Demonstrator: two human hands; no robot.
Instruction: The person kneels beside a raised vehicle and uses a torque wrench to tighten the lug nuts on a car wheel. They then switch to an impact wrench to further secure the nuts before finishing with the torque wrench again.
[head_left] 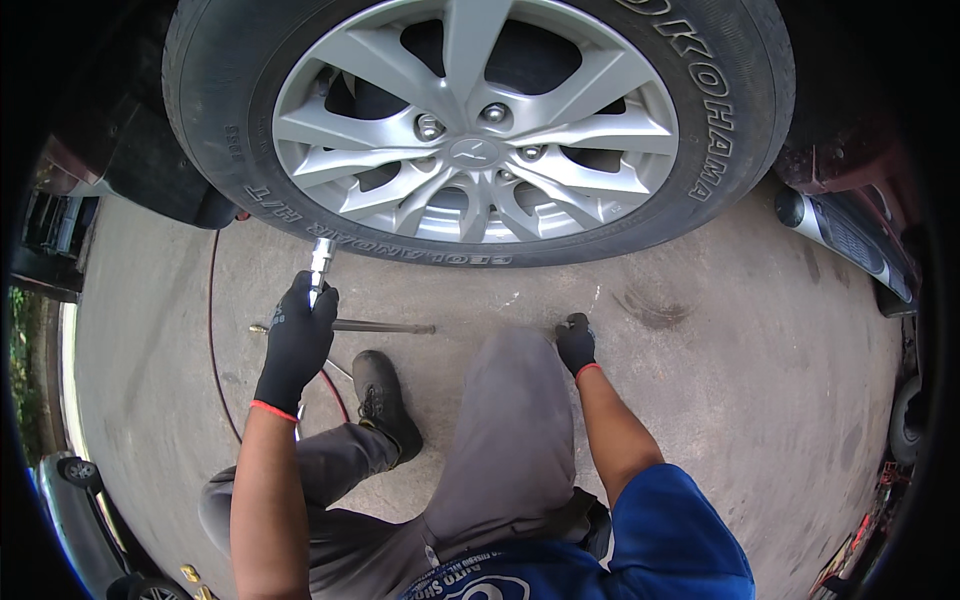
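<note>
My left hand [298, 328], in a black glove with a red cuff, is closed around a chrome socket tool [321, 262]. Its shiny cylindrical end points up toward the lower left of the tyre [230, 150]; the part inside my fist is hidden. Above stands a silver alloy wheel [470, 60], with lug nuts [429, 126] seated around its centre cap. My right hand [575, 343], gloved the same way, is beside my raised knee with its fingers curled in. Whatever it may hold does not show.
A long metal bar [380, 327] lies on the concrete floor [690, 400] behind my left hand. A thin dark red hose [212, 300] runs along the floor at the left. My boot [385, 400] is planted near the bar. A side step [850, 240] juts out at the right.
</note>
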